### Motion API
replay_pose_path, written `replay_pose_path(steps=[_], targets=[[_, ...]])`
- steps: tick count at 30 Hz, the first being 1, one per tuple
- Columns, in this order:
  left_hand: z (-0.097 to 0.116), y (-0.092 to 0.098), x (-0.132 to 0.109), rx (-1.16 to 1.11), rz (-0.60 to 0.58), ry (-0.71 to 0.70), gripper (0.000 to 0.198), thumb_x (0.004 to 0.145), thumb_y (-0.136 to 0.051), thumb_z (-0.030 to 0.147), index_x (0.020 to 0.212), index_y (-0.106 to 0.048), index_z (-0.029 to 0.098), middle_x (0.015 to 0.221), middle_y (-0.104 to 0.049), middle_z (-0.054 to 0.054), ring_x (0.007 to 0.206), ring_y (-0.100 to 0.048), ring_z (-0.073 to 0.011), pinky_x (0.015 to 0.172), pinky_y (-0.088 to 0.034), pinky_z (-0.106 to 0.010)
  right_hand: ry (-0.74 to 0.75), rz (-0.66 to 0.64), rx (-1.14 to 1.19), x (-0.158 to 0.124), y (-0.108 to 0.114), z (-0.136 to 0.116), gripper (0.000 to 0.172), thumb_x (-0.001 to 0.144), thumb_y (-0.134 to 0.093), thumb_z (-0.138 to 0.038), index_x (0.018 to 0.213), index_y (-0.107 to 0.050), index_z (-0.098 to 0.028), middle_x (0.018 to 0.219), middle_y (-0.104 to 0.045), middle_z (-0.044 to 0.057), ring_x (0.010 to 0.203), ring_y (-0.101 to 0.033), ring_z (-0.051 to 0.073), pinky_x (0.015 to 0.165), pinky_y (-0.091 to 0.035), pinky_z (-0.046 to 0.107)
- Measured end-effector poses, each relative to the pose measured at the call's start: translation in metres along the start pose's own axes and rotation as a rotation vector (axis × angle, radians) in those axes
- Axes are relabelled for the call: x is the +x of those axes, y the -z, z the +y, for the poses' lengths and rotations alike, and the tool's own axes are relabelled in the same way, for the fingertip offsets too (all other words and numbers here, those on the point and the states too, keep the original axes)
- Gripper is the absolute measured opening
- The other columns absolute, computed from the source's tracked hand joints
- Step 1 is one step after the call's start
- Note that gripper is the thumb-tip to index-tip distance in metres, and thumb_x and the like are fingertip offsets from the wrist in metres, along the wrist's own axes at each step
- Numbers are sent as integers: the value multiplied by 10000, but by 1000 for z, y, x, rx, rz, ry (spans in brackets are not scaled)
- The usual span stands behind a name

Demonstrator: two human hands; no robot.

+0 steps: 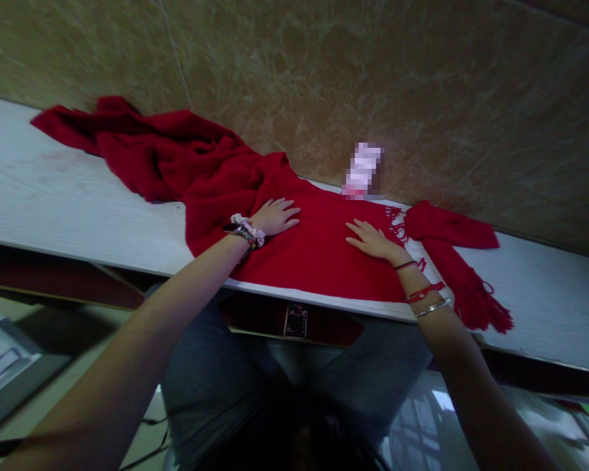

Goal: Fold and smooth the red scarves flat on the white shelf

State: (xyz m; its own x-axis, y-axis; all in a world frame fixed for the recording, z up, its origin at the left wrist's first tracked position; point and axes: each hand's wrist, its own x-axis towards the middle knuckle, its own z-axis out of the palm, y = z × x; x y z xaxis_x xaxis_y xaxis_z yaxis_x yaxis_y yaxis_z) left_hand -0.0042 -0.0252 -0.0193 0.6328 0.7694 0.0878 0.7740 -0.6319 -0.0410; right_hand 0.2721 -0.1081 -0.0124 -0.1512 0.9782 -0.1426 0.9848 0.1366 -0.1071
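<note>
A wide red scarf lies on the white tabletop, smooth and flat in the middle and bunched in loose folds toward the left. My left hand rests flat on it with fingers spread, near where the folds begin. Pressed palm-down near the fringed right end is my right hand, its fingers stretched out. Neither hand grips the cloth. To the right of that fringe lies a second piece of red fabric, a knotted or folded scarf with long tassels hanging toward the front edge.
A brown marbled wall runs along the table's back edge. Against it stands a blurred-out pink and white item. Below the narrow white table, a phone lies on a dark shelf above my knees.
</note>
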Motion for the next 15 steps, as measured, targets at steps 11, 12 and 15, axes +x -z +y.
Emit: replay_pose_path(steps=[11,12,15], targets=[[1,1,-1,-9,-2,4,460,941,-315,413,1340,-416,209,1433,-334,-81,1324,-277,-247,1081,-205,-409,5,-6,-4,-1,2,-2,590,885,-291,-531,1409,-281,-258,1502,-193,87,1373,-135,305,1042,-172,612],[1,1,-1,-12,-3,3,460,940,-318,412,1340,-417,206,1434,-332,-83,1325,-275,-248,1082,-204,-408,3,-7,-6,-2,2,-2,592,886,-290,-529,1410,-279,-254,1503,-191,87,1374,-133,302,1045,-169,608],[0,1,-1,-21,-5,1,463,940,-326,404,1341,-419,192,1436,-325,-92,1327,-271,-254,1086,-194,-409,0,-6,-7,-3,3,-4,592,888,-292,-522,1412,-276,-246,1504,-187,89,1375,-131,299,1052,-160,600]])
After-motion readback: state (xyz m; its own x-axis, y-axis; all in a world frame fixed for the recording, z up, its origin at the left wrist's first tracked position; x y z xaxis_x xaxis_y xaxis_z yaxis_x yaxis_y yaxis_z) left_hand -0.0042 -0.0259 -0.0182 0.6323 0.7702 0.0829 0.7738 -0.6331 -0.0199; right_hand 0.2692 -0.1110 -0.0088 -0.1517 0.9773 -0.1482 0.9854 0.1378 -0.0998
